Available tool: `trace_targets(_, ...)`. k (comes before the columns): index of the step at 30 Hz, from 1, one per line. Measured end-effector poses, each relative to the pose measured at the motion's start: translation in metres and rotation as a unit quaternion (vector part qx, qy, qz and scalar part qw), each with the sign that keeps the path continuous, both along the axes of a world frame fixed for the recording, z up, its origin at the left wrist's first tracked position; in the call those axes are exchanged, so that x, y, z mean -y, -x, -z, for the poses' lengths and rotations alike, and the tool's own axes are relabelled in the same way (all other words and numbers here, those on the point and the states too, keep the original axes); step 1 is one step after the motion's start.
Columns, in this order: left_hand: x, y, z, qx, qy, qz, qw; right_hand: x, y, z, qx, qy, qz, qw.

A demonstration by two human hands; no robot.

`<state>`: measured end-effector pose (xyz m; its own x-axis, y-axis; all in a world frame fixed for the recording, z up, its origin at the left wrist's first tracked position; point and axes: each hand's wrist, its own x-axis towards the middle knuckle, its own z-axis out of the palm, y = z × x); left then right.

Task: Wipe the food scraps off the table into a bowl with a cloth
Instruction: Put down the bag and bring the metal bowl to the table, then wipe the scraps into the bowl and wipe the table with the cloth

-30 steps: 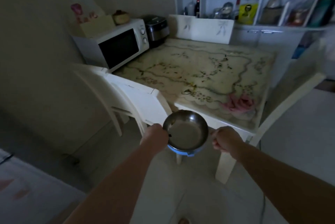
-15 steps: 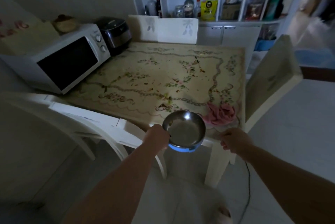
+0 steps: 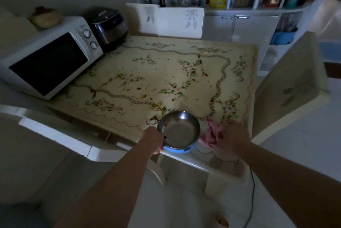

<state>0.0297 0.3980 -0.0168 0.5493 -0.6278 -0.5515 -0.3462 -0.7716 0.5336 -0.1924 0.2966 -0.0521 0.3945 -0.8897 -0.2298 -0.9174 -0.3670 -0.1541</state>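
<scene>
light: dim, brighter toward upper right | table (image 3: 166, 72) top brightest, near foreground and left corners dark | glare: soft sheen in bowl (image 3: 180, 131) | edges: fisheye bend, top-right blurred | detail: soft

- Round steel bowl (image 3: 180, 132): bare metal inside, smooth and shiny; its blue outer base looks like plastic.
- Crumpled pink cloth (image 3: 211, 129): soft, matt fabric.
- Cream floral table cover (image 3: 166, 72): smooth, with a slight sheen.
- White box microwave (image 3: 49, 57): matt casing, glossy dark door.

left hand (image 3: 154, 140): bare, forearm bare, 7 o'clock | right hand (image 3: 233, 136): bare, forearm bare, 4 o'clock | foot (image 3: 222, 220): 6 o'clock, blurred
</scene>
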Motion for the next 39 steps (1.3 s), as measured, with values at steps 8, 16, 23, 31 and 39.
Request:
trace_targets(8, 0.025, 0.003, 0.017, -0.071, 0.018, -0.083, 0.994, 0.021, 0.011, 0.02, 0.018, -0.05, 0.014, 0.998)
trace_targets(16, 0.044, 0.01, 0.02, -0.048, 0.008, -0.053, 0.997, 0.059, 0.01, 0.018, 0.197, 0.033, 0.184, 0.962)
trace_targets(23, 0.07, 0.04, 0.023, -0.107, -0.009, -0.049, 0.993, 0.087, 0.013, -0.011, 0.442, 0.065, 0.239, 0.862)
trace_targets(31, 0.083, 0.063, 0.023, -0.162, -0.037, -0.028, 0.986, 0.085, -0.01, -0.03, 0.459, -0.017, 0.182, 0.869)
trace_targets(39, 0.076, 0.024, -0.022, -0.086, 0.09, -0.069, 0.99, 0.069, -0.076, -0.038, 0.483, -0.141, 0.127, 0.855)
